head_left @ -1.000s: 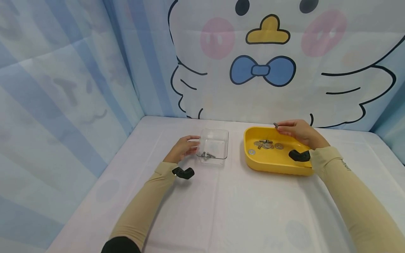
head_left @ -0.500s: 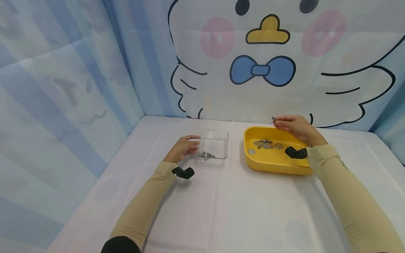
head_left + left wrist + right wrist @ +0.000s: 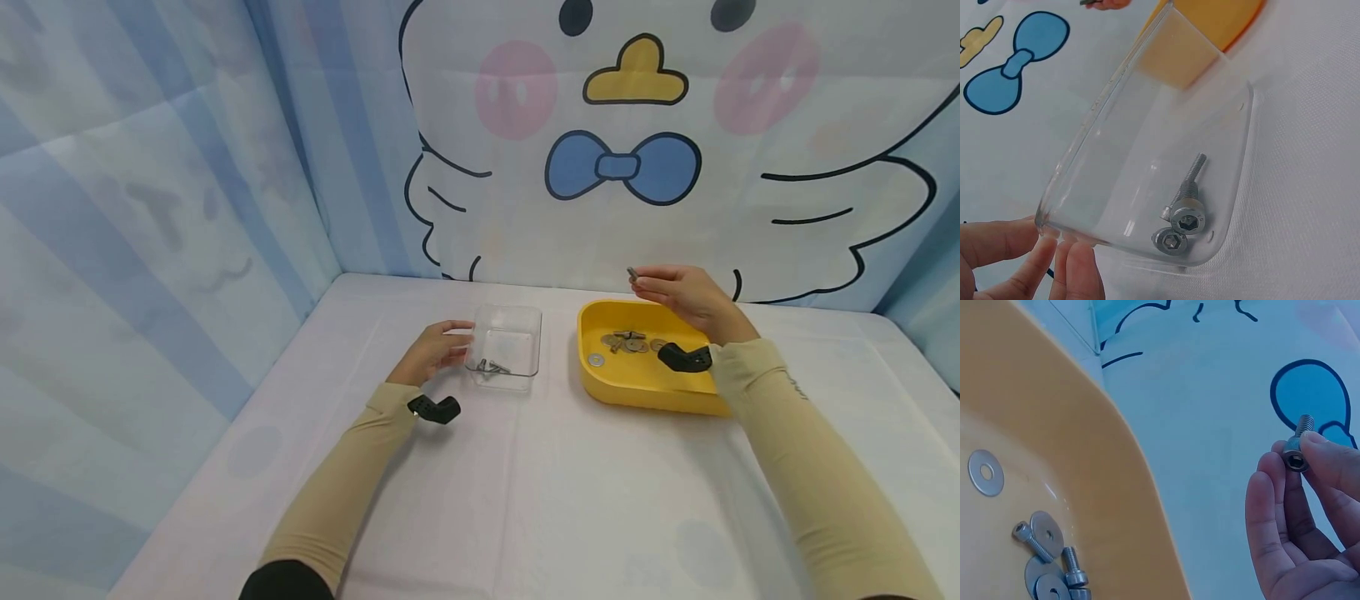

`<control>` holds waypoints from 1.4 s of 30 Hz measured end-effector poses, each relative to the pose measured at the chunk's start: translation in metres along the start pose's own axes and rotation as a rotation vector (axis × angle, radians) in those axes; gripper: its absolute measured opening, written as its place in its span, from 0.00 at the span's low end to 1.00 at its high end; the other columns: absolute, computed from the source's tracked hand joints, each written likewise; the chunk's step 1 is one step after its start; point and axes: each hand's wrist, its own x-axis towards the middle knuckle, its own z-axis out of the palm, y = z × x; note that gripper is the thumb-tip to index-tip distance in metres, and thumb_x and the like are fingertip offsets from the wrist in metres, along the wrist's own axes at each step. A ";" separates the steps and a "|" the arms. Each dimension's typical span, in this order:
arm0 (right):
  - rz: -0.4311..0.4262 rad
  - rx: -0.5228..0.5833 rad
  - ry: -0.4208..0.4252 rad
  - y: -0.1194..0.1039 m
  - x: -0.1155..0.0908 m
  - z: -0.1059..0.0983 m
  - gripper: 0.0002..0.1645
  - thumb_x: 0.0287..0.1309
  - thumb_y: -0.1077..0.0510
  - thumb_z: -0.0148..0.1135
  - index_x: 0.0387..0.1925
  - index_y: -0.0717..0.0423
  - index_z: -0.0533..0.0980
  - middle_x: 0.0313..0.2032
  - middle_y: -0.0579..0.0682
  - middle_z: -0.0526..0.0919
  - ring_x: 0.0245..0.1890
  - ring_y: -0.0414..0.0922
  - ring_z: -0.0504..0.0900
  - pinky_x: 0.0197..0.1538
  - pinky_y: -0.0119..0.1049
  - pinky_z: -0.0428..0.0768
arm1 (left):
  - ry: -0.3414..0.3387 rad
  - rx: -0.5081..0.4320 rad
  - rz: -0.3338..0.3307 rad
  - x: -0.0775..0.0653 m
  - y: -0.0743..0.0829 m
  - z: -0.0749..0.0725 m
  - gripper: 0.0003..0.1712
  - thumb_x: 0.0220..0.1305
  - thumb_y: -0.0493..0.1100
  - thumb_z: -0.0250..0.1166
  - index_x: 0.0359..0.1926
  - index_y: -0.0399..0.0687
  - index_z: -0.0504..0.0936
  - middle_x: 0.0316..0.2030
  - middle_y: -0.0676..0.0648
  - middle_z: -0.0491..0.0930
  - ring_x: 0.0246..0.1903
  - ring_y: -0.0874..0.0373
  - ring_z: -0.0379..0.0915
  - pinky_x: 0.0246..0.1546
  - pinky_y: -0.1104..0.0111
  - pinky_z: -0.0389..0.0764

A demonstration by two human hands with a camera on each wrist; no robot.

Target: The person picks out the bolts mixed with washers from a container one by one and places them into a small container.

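Observation:
In the head view, my left hand (image 3: 432, 354) is at the left side of a clear plastic box (image 3: 511, 321). Its fingers (image 3: 997, 242) touch the box's rim and outer wall, with the thumb not visible. Several silver socket-head bolts (image 3: 1188, 215) lie inside the box. My right hand (image 3: 688, 298) pinches one socket-head bolt (image 3: 1297, 450) between thumb and fingers. It holds this bolt above the back edge of a yellow tray (image 3: 652, 398). Flat washers (image 3: 986, 473) and more bolts (image 3: 1034, 540) lie in the tray, partly piled together.
A white cloth covers the table (image 3: 517, 483). Behind it hangs a printed curtain (image 3: 600, 237) with a cartoon figure, and a blue striped curtain (image 3: 150, 250) closes off the left side. The tray stands to the right of the box with a gap between them.
My right hand has risen and moved left with the bolt, from over the tray toward its back edge. The left hand and the box have stayed in place.

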 end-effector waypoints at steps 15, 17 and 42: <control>-0.007 -0.057 -0.019 -0.004 0.009 0.028 0.08 0.59 0.60 0.61 0.36 0.45 0.83 0.36 0.39 0.83 0.40 0.35 0.81 0.48 0.25 0.79 | 0.000 0.003 0.002 0.000 0.000 -0.001 0.22 0.65 0.38 0.60 0.60 0.48 0.73 0.46 0.47 0.72 0.31 0.62 0.70 0.30 0.78 0.75; -0.008 -0.075 -0.026 -0.004 0.010 0.031 0.08 0.60 0.59 0.61 0.39 0.46 0.82 0.36 0.38 0.83 0.40 0.34 0.81 0.54 0.28 0.77 | -0.004 0.003 0.004 0.000 0.000 -0.001 0.23 0.65 0.38 0.59 0.61 0.48 0.73 0.46 0.47 0.72 0.31 0.62 0.70 0.30 0.78 0.75; -0.015 -0.080 -0.088 0.005 0.025 0.074 0.10 0.61 0.61 0.59 0.44 0.54 0.80 0.39 0.41 0.83 0.44 0.38 0.80 0.62 0.37 0.71 | -0.009 0.010 -0.004 -0.001 0.001 -0.001 0.23 0.65 0.38 0.59 0.61 0.49 0.72 0.44 0.49 0.72 0.30 0.64 0.70 0.32 0.78 0.76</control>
